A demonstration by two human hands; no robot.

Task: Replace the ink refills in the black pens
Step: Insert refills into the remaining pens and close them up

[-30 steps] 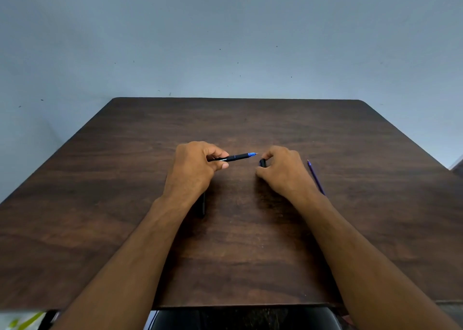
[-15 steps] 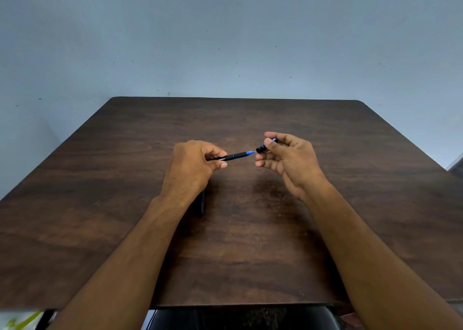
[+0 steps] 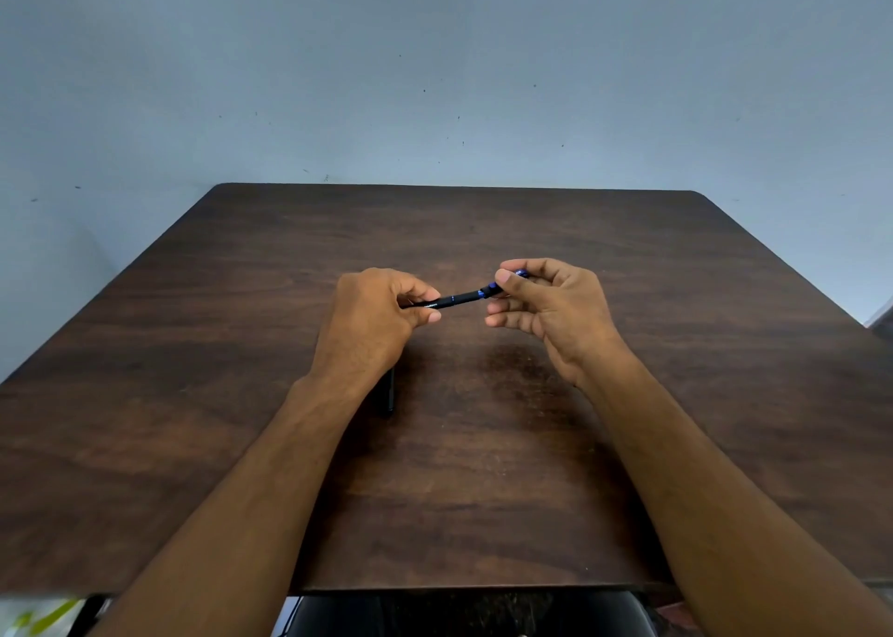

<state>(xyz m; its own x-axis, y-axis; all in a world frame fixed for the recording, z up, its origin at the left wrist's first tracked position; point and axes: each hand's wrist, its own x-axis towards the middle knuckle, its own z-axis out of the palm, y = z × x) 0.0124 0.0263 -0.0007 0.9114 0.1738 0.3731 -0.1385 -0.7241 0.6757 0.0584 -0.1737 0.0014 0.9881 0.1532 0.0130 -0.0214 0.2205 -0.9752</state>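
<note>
Above the middle of the dark wooden table [image 3: 676, 298], my left hand [image 3: 374, 317] grips the rear of a black pen barrel [image 3: 454, 299] with a blue band. The barrel points right. My right hand [image 3: 546, 307] pinches a small black and blue tip piece [image 3: 494, 288] between thumb and forefinger, and the piece touches the barrel's front end. Another black pen [image 3: 388, 392] lies on the table under my left wrist, mostly hidden.
A pale blue wall stands just behind the table's far edge. Below the near edge, a dark chair seat [image 3: 459, 614] shows. My forearms cross the front half of the table.
My right hand lifted the tip piece off the table and brought it left onto the barrel's blue front end. The loose purple refill that lay to the right is out of sight now.
</note>
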